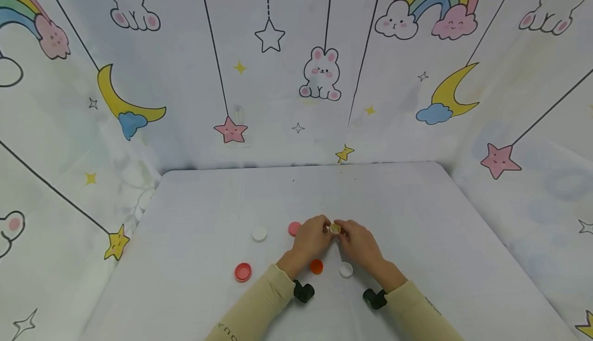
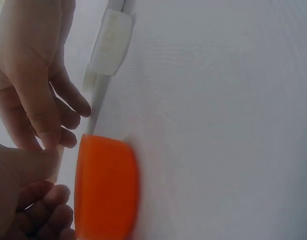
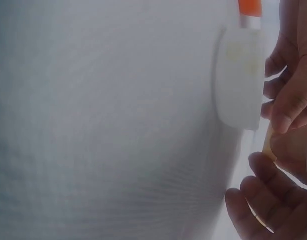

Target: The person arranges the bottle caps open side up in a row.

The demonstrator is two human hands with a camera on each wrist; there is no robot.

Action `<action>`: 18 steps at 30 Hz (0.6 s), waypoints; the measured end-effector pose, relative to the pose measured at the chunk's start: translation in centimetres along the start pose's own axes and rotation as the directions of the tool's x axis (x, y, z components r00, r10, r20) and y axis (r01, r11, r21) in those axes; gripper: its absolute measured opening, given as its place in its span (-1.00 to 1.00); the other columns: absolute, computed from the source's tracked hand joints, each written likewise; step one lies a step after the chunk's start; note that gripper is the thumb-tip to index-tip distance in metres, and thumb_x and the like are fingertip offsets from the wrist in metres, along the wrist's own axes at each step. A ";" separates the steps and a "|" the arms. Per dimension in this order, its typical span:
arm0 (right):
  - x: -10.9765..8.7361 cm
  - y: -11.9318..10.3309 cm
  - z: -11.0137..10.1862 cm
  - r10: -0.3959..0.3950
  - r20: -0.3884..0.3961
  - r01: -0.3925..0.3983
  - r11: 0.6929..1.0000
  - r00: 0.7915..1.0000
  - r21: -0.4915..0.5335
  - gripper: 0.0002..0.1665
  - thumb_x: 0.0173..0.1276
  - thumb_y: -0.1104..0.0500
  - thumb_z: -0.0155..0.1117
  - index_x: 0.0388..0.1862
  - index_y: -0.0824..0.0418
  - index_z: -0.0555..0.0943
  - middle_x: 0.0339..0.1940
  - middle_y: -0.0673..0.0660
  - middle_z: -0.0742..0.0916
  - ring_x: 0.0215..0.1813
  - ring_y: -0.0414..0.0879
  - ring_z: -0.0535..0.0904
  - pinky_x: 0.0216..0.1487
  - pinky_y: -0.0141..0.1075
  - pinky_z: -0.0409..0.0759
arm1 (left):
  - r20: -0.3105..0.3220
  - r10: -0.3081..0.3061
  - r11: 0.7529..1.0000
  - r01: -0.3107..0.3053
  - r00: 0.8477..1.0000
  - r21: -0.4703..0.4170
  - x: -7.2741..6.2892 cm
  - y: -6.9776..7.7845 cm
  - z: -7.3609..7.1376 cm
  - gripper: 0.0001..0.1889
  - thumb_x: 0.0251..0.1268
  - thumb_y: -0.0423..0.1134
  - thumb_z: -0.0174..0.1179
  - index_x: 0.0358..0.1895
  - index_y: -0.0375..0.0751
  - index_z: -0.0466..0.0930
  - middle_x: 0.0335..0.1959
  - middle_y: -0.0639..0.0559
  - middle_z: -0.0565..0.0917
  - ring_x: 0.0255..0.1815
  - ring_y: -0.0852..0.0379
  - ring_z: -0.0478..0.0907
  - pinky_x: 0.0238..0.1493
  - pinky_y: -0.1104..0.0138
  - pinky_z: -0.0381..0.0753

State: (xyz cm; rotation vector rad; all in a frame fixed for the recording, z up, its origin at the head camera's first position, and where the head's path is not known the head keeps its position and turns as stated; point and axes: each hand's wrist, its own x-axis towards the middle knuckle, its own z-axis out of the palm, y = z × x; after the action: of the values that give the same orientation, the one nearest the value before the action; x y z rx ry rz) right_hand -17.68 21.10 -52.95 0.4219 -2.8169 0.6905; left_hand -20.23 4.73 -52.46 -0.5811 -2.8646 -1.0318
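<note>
One yellowish round piece (image 1: 335, 228) | between left hand (image 1: 312, 236) and right hand (image 1: 361, 244) | both pinching its sides

Fingers (image 3: 292, 102) partly hide the yellowish piece (image 1: 335, 229), too small to identify.

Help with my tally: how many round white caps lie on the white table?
2: one round white cap left of the round pink cap; another white cap right of the round orange cap. The left hand or right hand may hide more.
</note>
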 end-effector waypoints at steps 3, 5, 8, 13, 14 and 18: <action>0.0 0.0 0.0 0.008 0.015 -0.008 1.000 1.000 -0.014 -0.59 0.27 0.28 0.36 0.13 0.22 0.63 -0.31 0.01 0.68 -0.39 -0.22 0.47 -0.35 -0.30 0.48 | 0.000 0.025 0.999 -0.025 1.000 0.048 0.0 -0.2 0.3 -0.76 0.21 -0.14 0.36 -0.13 -0.17 0.66 -0.41 0.09 0.61 -0.44 0.22 0.48 -0.44 0.43 0.44; 0.1 -0.1 0.0 0.009 0.020 -0.009 1.000 1.000 -0.019 -0.60 0.26 0.27 0.37 0.11 0.24 0.64 -0.32 0.02 0.69 -0.40 -0.22 0.48 -0.36 -0.30 0.48 | -0.004 0.046 0.995 -0.045 0.999 0.083 0.1 -0.4 0.5 -0.76 0.21 -0.15 0.36 -0.13 -0.17 0.67 -0.42 0.10 0.62 -0.43 0.22 0.50 -0.42 0.42 0.47; 0.1 -0.1 -0.1 0.011 0.021 -0.010 1.000 1.000 -0.023 -0.61 0.24 0.28 0.39 0.08 0.25 0.66 -0.34 0.02 0.69 -0.41 -0.22 0.49 -0.36 -0.30 0.49 | -0.010 0.065 0.990 -0.063 0.998 0.127 0.3 -0.6 0.9 -0.78 0.21 -0.16 0.34 -0.13 -0.16 0.69 -0.43 0.12 0.62 -0.41 0.21 0.52 -0.38 0.42 0.50; 0.0 0.3 0.2 -0.011 -0.001 0.011 1.000 1.000 -0.023 -0.63 0.18 0.32 0.42 0.00 0.30 0.67 -0.41 0.00 0.66 -0.44 -0.23 0.47 -0.41 -0.30 0.47 | -0.009 0.073 0.986 -0.071 0.997 0.149 0.3 -0.6 1.1 -0.80 0.23 -0.17 0.32 -0.15 -0.16 0.71 -0.42 0.10 0.64 -0.40 0.18 0.55 -0.36 0.40 0.52; 0.0 0.3 0.2 -0.024 -0.008 0.024 0.999 1.000 -0.032 -0.64 0.16 0.33 0.43 -0.02 0.30 0.67 -0.43 0.00 0.65 -0.46 -0.23 0.46 -0.43 -0.31 0.46 | -0.007 0.072 0.986 -0.071 0.997 0.152 0.3 -0.5 1.1 -0.80 0.23 -0.17 0.32 -0.15 -0.16 0.71 -0.42 0.10 0.64 -0.40 0.18 0.55 -0.37 0.40 0.52; 0.0 0.5 0.4 -0.033 -0.013 0.033 0.999 0.999 -0.042 -0.65 0.13 0.31 0.45 -0.06 0.29 0.68 -0.48 -0.04 0.60 -0.50 -0.25 0.41 -0.47 -0.32 0.43 | 0.003 0.069 0.985 -0.069 0.998 0.156 0.2 -0.3 1.0 -0.79 0.20 -0.16 0.36 -0.15 -0.16 0.71 -0.45 0.10 0.62 -0.42 0.18 0.54 -0.40 0.41 0.50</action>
State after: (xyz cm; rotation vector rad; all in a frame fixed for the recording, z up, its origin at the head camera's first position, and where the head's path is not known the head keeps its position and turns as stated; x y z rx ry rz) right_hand -17.85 21.37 -53.50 0.4536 -2.7992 0.6247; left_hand -20.43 5.23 -53.41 -0.6611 -2.8659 -0.7895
